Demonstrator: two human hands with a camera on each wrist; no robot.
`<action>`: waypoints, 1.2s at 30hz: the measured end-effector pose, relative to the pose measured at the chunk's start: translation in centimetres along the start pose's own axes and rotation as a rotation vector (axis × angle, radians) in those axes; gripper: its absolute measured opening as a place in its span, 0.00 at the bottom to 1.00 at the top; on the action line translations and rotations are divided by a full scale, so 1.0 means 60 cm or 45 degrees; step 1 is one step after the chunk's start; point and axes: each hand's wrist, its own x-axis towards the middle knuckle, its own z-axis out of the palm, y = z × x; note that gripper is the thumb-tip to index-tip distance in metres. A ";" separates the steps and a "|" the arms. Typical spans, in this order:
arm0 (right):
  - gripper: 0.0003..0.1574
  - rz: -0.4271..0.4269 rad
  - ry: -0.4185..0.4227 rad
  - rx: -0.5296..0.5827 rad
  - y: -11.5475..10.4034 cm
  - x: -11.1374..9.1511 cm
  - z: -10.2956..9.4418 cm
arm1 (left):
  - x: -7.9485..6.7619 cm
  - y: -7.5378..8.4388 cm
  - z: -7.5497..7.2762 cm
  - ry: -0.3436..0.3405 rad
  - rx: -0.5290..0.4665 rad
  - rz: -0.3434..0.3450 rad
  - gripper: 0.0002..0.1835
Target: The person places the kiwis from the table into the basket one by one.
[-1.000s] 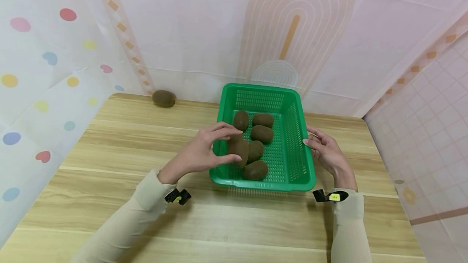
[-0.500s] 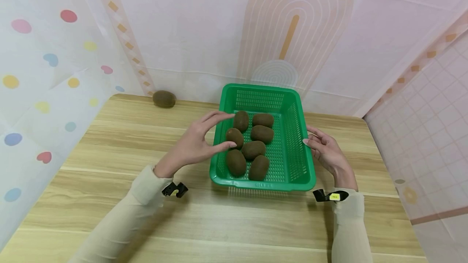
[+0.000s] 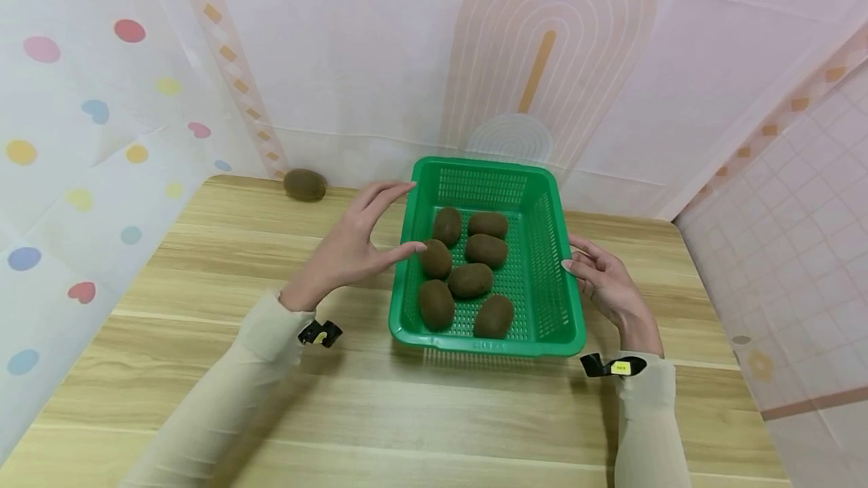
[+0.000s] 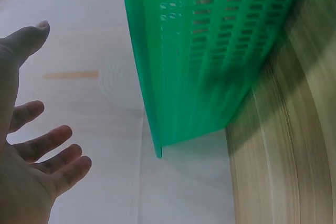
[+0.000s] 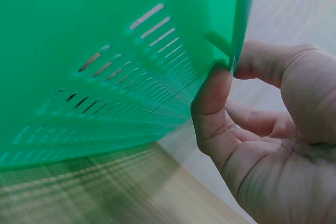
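A green plastic basket (image 3: 549, 262) with slotted walls stands on the table, holding several brown kiwis (image 3: 486, 250) on its floor. My left hand (image 3: 349, 247) hovers over the basket's left rim, thumb and fingers spread apart with nothing between them. In the left wrist view the same hand (image 4: 37, 156) is apart from the basket's outer wall (image 4: 199, 77). At the right side, my right hand (image 3: 606, 281) pinches the basket's rim between thumb and fingers. The right wrist view shows this hand (image 5: 268, 124) with its fingertips on the rim.
One more kiwi (image 3: 304, 184) lies at the table's back left, against the patterned wall cloth (image 3: 359, 96). The wooden table (image 3: 420, 428) reaches to the cloth at the back and sides. A strap with a black mount (image 3: 320, 333) is worn on each wrist.
My left hand has let go of a kiwi inside the basket and drawn back up and left to its rim. The front kiwi has rolled right. My right hand has stayed put.
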 end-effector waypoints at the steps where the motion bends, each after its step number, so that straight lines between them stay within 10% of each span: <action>1: 0.42 0.001 0.000 0.002 0.000 0.000 0.000 | 0.000 -0.004 -0.001 0.004 0.005 -0.004 0.44; 26: 0.42 -0.004 0.000 0.023 -0.003 -0.001 0.003 | 0.002 -0.109 -0.020 0.235 0.111 -0.204 0.50; 36: 0.41 0.002 0.002 -0.007 0.001 -0.002 0.001 | -0.016 -0.163 -0.026 0.233 0.126 -0.428 0.50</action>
